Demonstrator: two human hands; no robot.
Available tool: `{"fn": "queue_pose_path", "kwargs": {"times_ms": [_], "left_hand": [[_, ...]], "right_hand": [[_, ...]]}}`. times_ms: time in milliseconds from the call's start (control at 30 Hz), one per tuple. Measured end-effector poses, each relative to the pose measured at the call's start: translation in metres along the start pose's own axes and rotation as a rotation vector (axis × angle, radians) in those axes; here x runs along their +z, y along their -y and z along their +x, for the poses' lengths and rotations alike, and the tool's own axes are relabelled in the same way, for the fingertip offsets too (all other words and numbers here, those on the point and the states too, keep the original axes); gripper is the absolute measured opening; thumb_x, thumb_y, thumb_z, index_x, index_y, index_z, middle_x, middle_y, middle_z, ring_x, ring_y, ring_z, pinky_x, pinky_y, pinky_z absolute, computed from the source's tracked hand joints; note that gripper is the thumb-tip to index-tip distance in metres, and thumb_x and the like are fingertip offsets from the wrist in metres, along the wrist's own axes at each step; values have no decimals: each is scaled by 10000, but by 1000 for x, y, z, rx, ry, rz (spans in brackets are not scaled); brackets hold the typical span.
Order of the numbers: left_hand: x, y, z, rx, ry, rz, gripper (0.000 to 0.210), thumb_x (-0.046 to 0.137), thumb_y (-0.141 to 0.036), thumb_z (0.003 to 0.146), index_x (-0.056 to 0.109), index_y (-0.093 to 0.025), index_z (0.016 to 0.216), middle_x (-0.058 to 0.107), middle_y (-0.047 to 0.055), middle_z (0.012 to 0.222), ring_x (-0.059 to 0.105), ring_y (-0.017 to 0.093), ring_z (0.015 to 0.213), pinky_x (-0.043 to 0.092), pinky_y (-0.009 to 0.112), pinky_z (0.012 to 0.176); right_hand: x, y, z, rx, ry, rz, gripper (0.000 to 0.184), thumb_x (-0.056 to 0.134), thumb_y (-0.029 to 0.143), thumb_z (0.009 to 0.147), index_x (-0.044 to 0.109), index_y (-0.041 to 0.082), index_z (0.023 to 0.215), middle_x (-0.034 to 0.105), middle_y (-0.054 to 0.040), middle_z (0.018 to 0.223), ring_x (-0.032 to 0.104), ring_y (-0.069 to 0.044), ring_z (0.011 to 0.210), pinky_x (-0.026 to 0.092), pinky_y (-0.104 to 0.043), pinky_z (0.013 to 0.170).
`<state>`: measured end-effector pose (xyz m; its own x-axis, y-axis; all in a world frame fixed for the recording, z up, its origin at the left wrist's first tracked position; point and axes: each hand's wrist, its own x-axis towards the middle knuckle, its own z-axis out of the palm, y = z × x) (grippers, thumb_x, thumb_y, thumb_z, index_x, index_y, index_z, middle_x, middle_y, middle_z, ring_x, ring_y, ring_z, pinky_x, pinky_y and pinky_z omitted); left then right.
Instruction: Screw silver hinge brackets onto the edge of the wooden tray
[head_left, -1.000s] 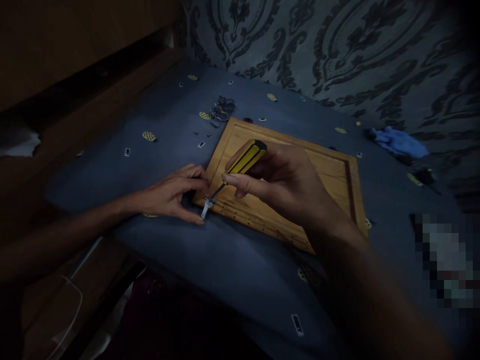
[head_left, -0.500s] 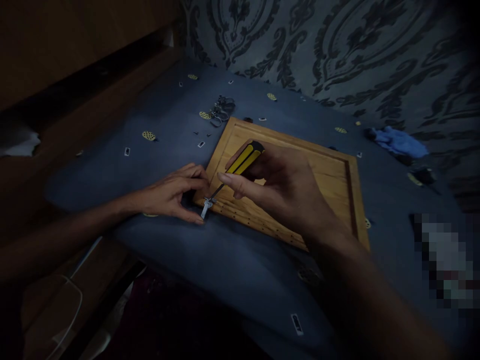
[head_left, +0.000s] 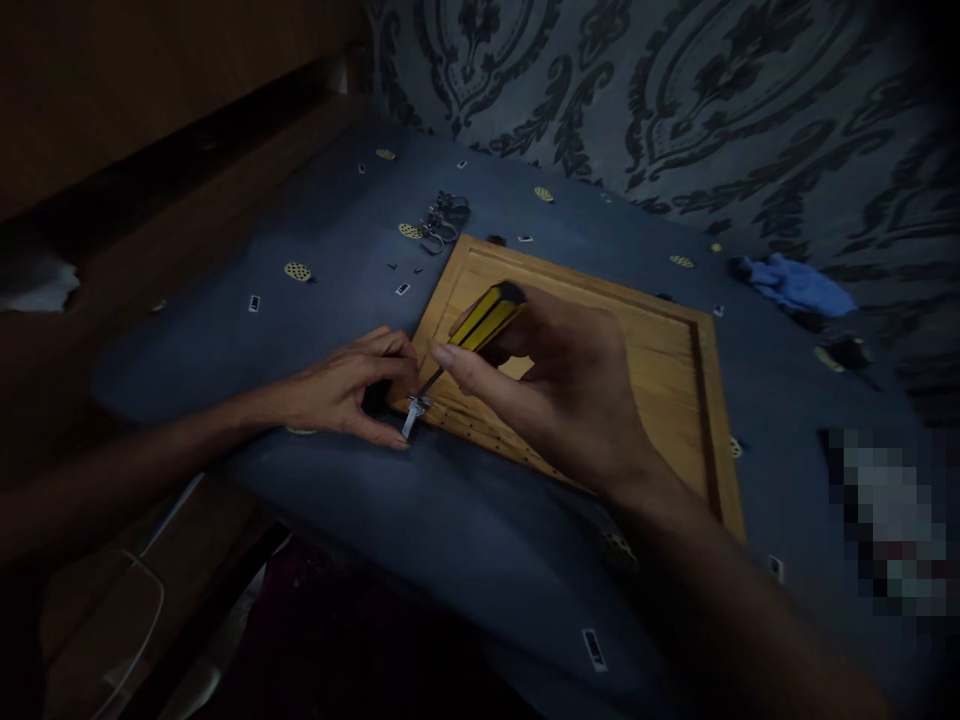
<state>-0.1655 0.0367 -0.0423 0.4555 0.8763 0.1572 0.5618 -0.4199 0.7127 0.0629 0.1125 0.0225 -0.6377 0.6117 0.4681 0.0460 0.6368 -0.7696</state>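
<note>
Dim light, scroll-patterned wallpaper (head_left: 705,110), brown wooden furniture (head_left: 165,80).

No word can be read for certain. Small printed labels stand on the blue cloth (head_left: 450,530): a larger label (head_left: 594,650), closer to the wearer than the right hand (head_left: 562,380), shows block-like letters too dim to make out; a far label (head_left: 403,289), beyond the left hand (head_left: 352,385), is too small to read.
</note>
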Motion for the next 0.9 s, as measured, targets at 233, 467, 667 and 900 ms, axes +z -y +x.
{"fn": "queue_pose_path", "kwargs": {"times_ms": [233, 467, 667, 900], "left_hand": [[-2, -3, 1, -40, 23, -14, 466, 816, -676, 873, 723, -253, 1046, 599, 42, 1097, 539, 261, 1110, 464, 382, 968], [-2, -3, 1, -41, 31, -31, 476, 798, -687, 882, 692, -229, 957, 585, 43, 1070, 531, 263, 1086, 450, 384, 940], [-2, -4, 2, -31, 24, -41, 451, 815, -643, 888, 677, -218, 948, 573, 40, 1077, 525, 252, 1084, 442, 369, 945], [-2, -3, 1, -20, 15, -34, 450, 824, -640, 882, 686, -223, 977, 580, 42, 1077, 521, 250, 1075, 452, 361, 940]], "right_hand": [[-6, 6, 2, 31, -99, 5, 273, 858, 389, 913, 649, 269, 786, 677, 31, 725, 652, -151, 611, 549, -323, 545], [4, -6, -2, 50, -59, 47, 226, 844, 404, 918, 686, 268, 832, 699, 15, 751, 665, -177, 613, 584, -356, 522], [5, -11, -1, 23, -26, 36, 197, 837, 347, 923, 680, 260, 841, 704, 25, 732, 673, -164, 595, 561, -321, 506], [6, -14, -2, 0, -18, 41, 204, 838, 319, 922, 668, 252, 831, 702, 36, 718, 684, -153, 597, 544, -287, 482]]}}
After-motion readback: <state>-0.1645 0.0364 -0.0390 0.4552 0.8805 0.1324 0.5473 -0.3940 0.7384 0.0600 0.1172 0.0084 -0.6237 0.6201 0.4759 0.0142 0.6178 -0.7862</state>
